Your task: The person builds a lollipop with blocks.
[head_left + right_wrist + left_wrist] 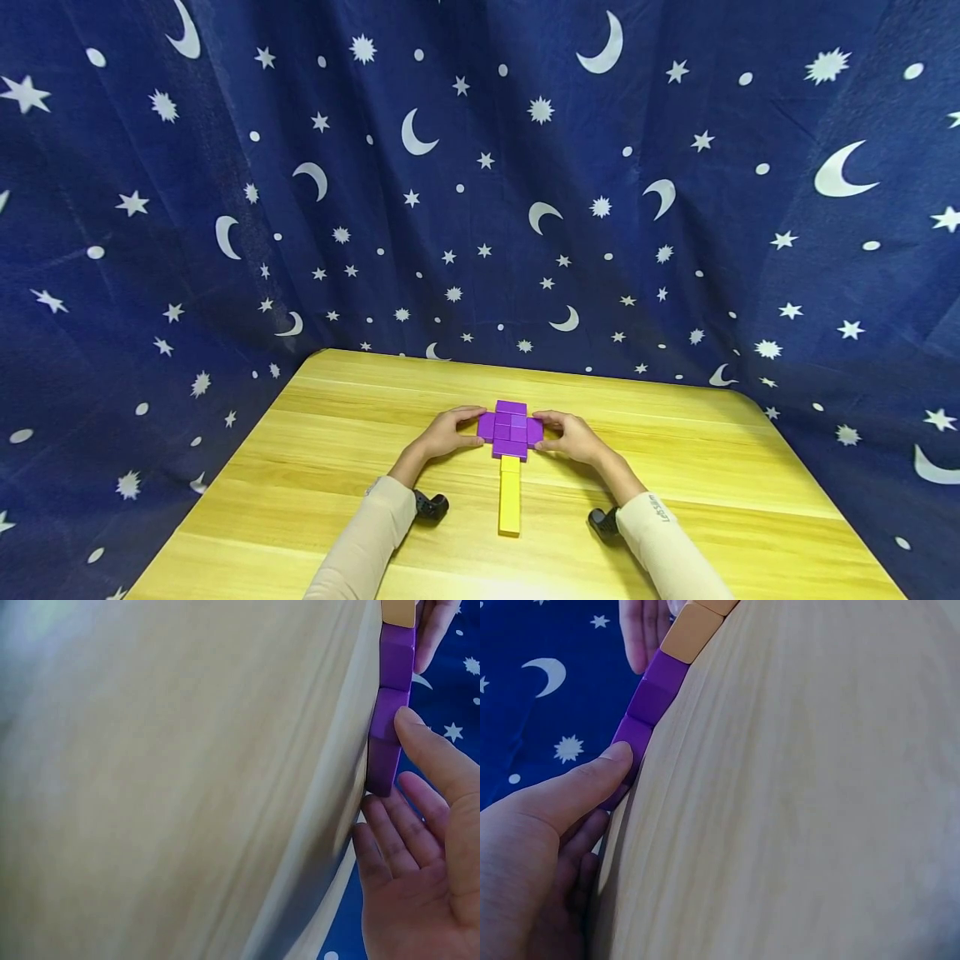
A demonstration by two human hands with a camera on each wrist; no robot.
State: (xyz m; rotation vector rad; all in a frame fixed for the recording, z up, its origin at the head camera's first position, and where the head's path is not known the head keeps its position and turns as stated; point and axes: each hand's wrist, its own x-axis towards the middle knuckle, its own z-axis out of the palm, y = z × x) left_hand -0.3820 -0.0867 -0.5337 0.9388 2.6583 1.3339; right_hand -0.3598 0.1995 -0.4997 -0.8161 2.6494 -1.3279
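Purple blocks point(511, 427) lie together in a flat cross-like shape on the wooden table. From its near side a straight strip of yellow blocks point(509, 500) runs toward me. My left hand point(450, 433) holds the left purple block point(486, 427) between thumb and fingers; its thumb point(616, 756) lies against the purple side in the left wrist view. Across from it, my right hand point(573, 437) holds the right purple block point(535, 431) the same way, thumb point(411, 720) on its near face. The far fingertips are partly hidden in the wrist views.
The wooden table point(315, 467) has a far edge beyond the blocks. A dark blue curtain point(510, 275) with moons and stars hangs behind it and along both sides. Black devices point(431, 507) sit at both wrists, beside beige sleeves point(367, 533).
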